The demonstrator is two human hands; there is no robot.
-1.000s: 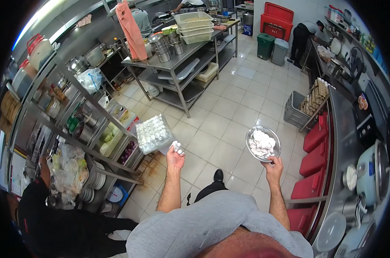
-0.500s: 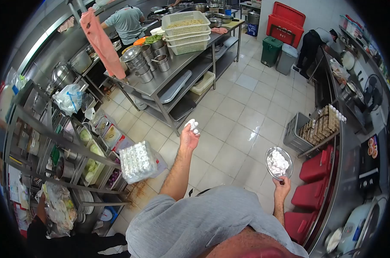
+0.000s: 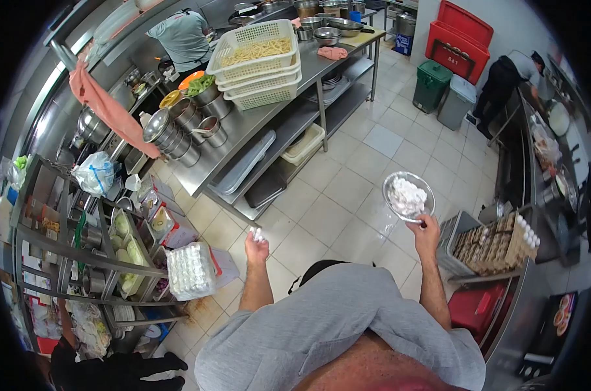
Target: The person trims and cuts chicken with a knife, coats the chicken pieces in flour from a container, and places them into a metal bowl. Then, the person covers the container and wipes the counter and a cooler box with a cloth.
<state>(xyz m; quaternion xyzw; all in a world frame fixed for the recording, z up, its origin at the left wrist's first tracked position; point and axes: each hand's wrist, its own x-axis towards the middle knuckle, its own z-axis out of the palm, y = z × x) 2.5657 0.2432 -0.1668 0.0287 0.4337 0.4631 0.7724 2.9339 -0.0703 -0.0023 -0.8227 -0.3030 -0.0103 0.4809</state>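
My right hand [image 3: 427, 233] grips the rim of a round metal bowl [image 3: 428, 204]. White lumpy food [image 3: 407, 197] lies inside it, too coarse in this view to name. On the left, my left hand [image 3: 256, 249] is raised above the tiled floor, fingers pointing up and a little apart. White stuff coats its fingertips, and no separate object shows in it. Both forearms reach forward from my grey shirt.
A steel worktable [image 3: 240, 140] carries stacked white baskets [image 3: 259, 68] and metal pots. At left is a rack [image 3: 90, 251] beside a wrapped white stack [image 3: 190, 270]. Egg trays [image 3: 494, 244] stand at right. Co-workers [image 3: 181, 39] [image 3: 507, 85] are farther back; another person [image 3: 106, 368] is at lower left.
The view has shifted forward, closer to the worktable. My left hand has come lower and left in view; the bowl in my right hand sits higher and a little further left.
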